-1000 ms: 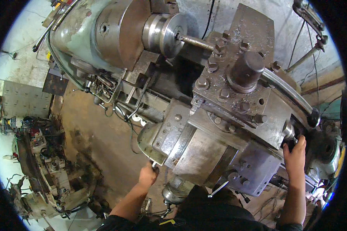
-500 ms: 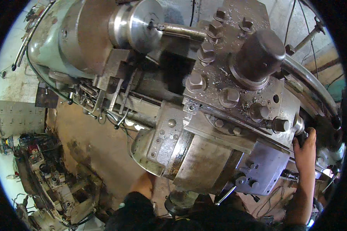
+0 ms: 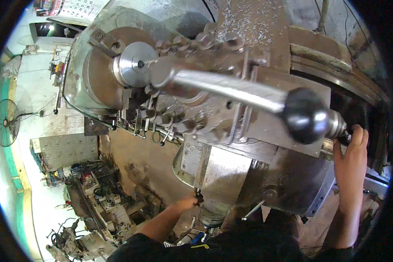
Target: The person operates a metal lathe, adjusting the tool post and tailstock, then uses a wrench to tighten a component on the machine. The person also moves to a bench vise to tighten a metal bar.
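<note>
Brown workshop floor (image 3: 139, 159) spread across the left-centre of the head view, with a grey cabinet (image 3: 70, 153) beyond it, a fan (image 3: 6, 123) at the far left and a calendar (image 3: 79, 6) at the top. A metal lathe (image 3: 227, 168) filled the middle. Its chuck (image 3: 97, 76) carried a bright metal disc (image 3: 133, 65), and small metal chips (image 3: 255, 24) lay scattered on the brown surface at the top. A blurred steel lever (image 3: 236, 91) crossed above the bolted tool post (image 3: 172, 107), ending in a black ball knob (image 3: 302, 115).

The right hand (image 3: 354, 150) had thumb and fingers closed around a dark handle (image 3: 346, 138), just beyond the stepped metal collar (image 3: 336, 124). The left hand (image 3: 187, 204) touched a small dark knob (image 3: 199, 198) at the lathe's front; whether its curled fingers gripped it could not be told.
</note>
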Action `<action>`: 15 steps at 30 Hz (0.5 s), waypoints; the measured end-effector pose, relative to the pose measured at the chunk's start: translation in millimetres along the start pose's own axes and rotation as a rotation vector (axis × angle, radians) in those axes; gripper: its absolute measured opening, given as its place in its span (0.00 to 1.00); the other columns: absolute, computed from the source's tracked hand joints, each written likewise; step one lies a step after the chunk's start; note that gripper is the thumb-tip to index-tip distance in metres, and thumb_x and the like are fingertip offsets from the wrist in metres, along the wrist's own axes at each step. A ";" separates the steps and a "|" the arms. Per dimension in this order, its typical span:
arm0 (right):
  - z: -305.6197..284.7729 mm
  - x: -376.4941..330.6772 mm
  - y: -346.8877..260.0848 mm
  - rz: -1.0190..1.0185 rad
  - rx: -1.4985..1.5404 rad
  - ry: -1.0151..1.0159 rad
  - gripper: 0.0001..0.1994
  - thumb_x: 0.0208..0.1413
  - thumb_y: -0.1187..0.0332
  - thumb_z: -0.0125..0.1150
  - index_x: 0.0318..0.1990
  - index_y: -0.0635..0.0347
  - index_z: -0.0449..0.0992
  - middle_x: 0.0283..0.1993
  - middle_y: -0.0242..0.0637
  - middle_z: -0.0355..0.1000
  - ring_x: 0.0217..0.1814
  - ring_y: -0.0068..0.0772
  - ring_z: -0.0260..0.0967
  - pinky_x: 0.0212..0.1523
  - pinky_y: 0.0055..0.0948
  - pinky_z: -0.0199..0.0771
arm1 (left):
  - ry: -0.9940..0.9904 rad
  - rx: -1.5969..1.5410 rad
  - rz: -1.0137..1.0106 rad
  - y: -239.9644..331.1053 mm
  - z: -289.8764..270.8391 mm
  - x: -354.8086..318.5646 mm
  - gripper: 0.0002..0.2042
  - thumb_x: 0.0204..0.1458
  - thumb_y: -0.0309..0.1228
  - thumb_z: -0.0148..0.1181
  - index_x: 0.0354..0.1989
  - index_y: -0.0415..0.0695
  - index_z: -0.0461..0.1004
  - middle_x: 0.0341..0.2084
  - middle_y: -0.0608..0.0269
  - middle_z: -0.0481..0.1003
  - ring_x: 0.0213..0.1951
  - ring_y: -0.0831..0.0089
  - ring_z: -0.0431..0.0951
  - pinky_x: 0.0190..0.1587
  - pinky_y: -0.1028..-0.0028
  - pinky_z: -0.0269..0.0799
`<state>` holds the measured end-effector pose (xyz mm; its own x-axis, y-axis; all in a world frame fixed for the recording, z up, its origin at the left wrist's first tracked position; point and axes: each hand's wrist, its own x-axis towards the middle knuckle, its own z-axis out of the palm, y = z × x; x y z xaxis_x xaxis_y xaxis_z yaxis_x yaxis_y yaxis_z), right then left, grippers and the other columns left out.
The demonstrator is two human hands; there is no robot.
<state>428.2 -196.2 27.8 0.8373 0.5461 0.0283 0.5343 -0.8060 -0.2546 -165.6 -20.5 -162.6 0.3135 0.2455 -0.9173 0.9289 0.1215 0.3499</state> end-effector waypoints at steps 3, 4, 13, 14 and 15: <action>-8.4 1.9 0.9 -0.034 0.046 -0.059 0.26 0.51 0.73 0.65 0.56 0.69 0.61 0.57 0.63 0.60 0.52 0.69 0.66 0.50 0.49 0.70 | -0.050 0.042 -0.053 -5.3 12.6 0.3 0.17 0.52 0.29 0.54 0.51 0.40 0.70 0.41 0.49 0.77 0.41 0.67 0.75 0.41 0.66 0.72; -10.8 2.4 2.5 -0.059 0.050 -0.059 0.26 0.51 0.73 0.65 0.55 0.69 0.61 0.57 0.64 0.60 0.51 0.70 0.66 0.50 0.49 0.70 | -0.049 0.035 -0.090 -4.1 13.1 -0.5 0.17 0.52 0.29 0.54 0.52 0.40 0.70 0.41 0.49 0.77 0.41 0.67 0.75 0.41 0.66 0.72; -26.9 13.8 11.5 -0.105 0.321 -0.262 0.30 0.45 0.73 0.67 0.57 0.66 0.62 0.60 0.60 0.56 0.56 0.66 0.64 0.53 0.48 0.70 | 0.120 0.086 -0.266 45.4 23.9 -15.0 0.19 0.52 0.27 0.54 0.53 0.40 0.69 0.41 0.49 0.77 0.42 0.67 0.75 0.41 0.66 0.72; -28.0 14.5 11.2 -0.129 0.322 -0.254 0.30 0.45 0.74 0.67 0.57 0.67 0.62 0.61 0.59 0.56 0.57 0.66 0.63 0.55 0.47 0.69 | 0.137 0.085 -0.275 48.5 26.6 -15.2 0.19 0.52 0.27 0.54 0.53 0.40 0.69 0.41 0.49 0.77 0.42 0.67 0.75 0.41 0.66 0.72; -29.0 14.6 11.0 -0.140 0.317 -0.256 0.30 0.45 0.76 0.66 0.57 0.68 0.62 0.61 0.59 0.55 0.58 0.65 0.62 0.56 0.47 0.68 | 0.147 0.084 -0.288 50.6 27.5 -15.3 0.19 0.52 0.27 0.54 0.53 0.40 0.69 0.41 0.49 0.77 0.42 0.67 0.75 0.41 0.66 0.72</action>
<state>449.7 -203.8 53.5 0.6822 0.7163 -0.1465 0.5451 -0.6318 -0.5511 -118.0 -44.5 -136.1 0.0094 0.3498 -0.9368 0.9901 0.1278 0.0576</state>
